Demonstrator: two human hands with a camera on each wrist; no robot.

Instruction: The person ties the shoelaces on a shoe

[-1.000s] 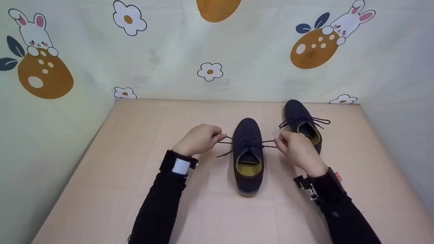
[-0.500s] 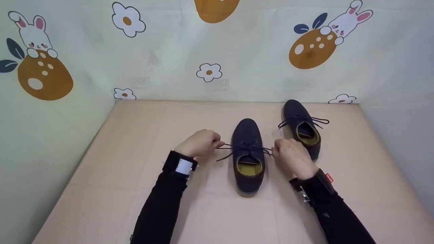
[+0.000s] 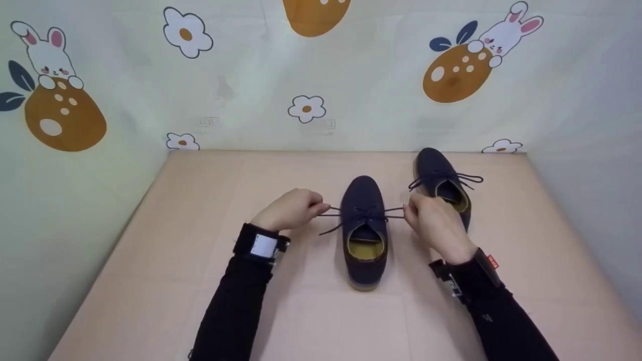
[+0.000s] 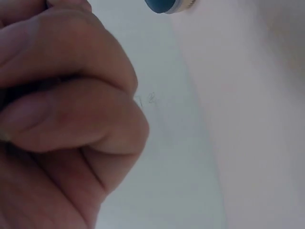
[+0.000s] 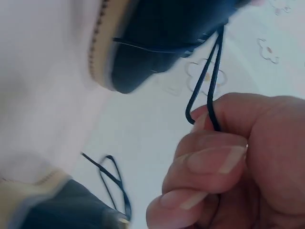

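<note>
A dark navy lace-up shoe [image 3: 363, 193] stands in the middle of the table, its toe pointing away and a yellowish insole showing. Its shoelace [image 3: 395, 217] is knotted over the tongue, with strands drawn out sideways. To the left of the shoe, my left hand [image 3: 291, 208] pinches two strands. On the other side my right hand [image 3: 435, 223] pinches a loop; the right wrist view shows this dark lace loop [image 5: 213, 71] held between thumb and fingers. One loose lace end [image 3: 329, 230] trails on the left. In the left wrist view, curled fingers [image 4: 90, 114] hide the lace.
A second navy shoe [image 3: 432, 163] with a tied bow stands at the back right, partly behind my right hand. The table has a pale pink cover [image 3: 225, 180]. Behind it hangs a patterned cloth backdrop [image 3: 251, 75], which also closes off both sides.
Half a second ago my right hand came in toward the shoe and lower; now it is back outward and the strands run straight on both sides. My left hand rose slightly.
</note>
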